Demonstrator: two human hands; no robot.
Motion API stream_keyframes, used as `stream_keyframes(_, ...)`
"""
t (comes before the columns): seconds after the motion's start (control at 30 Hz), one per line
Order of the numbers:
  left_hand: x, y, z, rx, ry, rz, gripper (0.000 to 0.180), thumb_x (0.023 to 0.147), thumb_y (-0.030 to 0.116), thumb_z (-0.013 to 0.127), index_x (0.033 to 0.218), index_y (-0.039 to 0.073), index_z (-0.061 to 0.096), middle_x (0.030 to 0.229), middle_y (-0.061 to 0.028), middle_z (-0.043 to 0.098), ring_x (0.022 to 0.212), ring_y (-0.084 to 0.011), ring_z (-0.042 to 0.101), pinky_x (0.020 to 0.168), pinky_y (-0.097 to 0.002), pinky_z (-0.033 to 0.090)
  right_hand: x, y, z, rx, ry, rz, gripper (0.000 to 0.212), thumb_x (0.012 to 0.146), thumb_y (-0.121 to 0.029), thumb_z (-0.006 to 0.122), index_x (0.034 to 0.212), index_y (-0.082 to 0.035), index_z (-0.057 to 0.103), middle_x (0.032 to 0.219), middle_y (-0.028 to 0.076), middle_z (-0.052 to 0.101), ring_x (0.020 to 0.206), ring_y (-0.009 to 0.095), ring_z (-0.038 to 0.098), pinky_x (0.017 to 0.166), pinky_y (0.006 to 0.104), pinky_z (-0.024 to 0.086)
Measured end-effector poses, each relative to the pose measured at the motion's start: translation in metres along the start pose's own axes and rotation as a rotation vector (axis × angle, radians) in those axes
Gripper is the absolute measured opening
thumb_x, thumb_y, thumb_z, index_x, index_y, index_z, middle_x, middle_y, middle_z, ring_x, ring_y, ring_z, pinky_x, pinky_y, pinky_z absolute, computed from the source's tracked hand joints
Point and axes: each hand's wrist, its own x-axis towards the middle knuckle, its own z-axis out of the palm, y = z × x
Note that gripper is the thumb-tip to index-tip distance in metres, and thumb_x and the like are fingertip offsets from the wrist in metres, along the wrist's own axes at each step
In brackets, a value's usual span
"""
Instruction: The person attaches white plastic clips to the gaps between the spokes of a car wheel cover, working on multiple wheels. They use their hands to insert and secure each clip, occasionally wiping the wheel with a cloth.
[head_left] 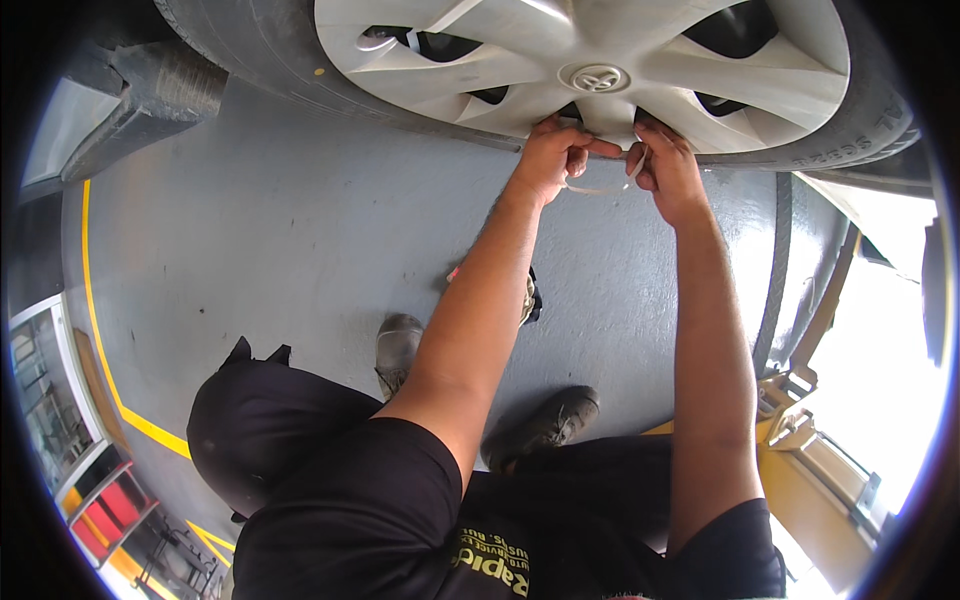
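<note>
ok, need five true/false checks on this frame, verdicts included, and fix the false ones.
1. The left hand and right hand are both at the lower part of the wheel cover. True.
2. The wheel cover is matte black. False: it is silver-grey.
3. A thin pale strip curves between the two hands. True.
4. Both hands wear thick gloves. False: both are bare.
5. The floor is grey, with a yellow line on the left side of the picture. True.
</note>
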Motion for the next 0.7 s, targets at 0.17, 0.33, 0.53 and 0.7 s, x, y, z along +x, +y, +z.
stream_keyframes(0.17, -0.001, -0.01, 0.003, -0.09, 0.065, 0.045, 0.027, 0.085, 0.019, 0.059, 0.104, 0.001, 0.064, 0.088, -0.0223, 0.076, 0.047, -0.0098, 0.037, 0.046, -0.0269, 0.03, 0.003, -0.009, -0.012, -0.016, -0.064, 0.096, 0.019, 0.102, -0.03, 0.056, 0.101, -0.011, 0.053, 0.061, 0.004, 0.052, 0.049, 0.011, 0.042, 0.045, 0.0255, 0.027)
stream_keyframes(0.33, 0.008, -0.024, 0.021, 0.003, 0.436, 0.234, 0.01, 0.089, 0.008, 0.054, 0.09, 0.005, 0.063, 0.07, -0.0101, 0.064, 0.048, -0.0112, 0.041, 0.047, -0.0272, 0.034, 0.015, 0.0, -0.009, -0.037, -0.07, 0.115, 0.023, 0.1, -0.03, 0.054, 0.097, -0.007, 0.055, 0.059, 0.005, 0.05, 0.048, 0.012, 0.038, 0.046, 0.0287, 0.027)
stream_keyframes(0.53, 0.022, -0.035, 0.034, 0.047, 0.655, 0.461, 0.012, 0.086, 0.003, 0.054, 0.075, 0.001, 0.06, 0.069, -0.0009, 0.053, 0.061, -0.0109, 0.045, 0.055, -0.0292, 0.039, 0.016, 0.003, -0.007, 0.026, -0.073, 0.177, 0.021, 0.099, -0.028, 0.052, 0.09, -0.009, 0.053, 0.059, 0.005, 0.05, 0.048, 0.012, 0.036, 0.047, 0.0292, 0.027)
stream_keyframes(0.7, 0.031, -0.043, 0.037, 0.338, 0.842, 0.64, 0.021, 0.091, 0.0, 0.052, 0.09, -0.008, 0.071, 0.084, -0.0107, 0.074, 0.076, -0.0174, 0.066, 0.073, -0.0332, 0.052, 0.005, 0.0, 0.004, -0.079, 0.046, 0.046, 0.022, 0.101, -0.03, 0.053, 0.091, -0.011, 0.054, 0.058, 0.003, 0.048, 0.049, 0.012, 0.038, 0.049, 0.0294, 0.028)
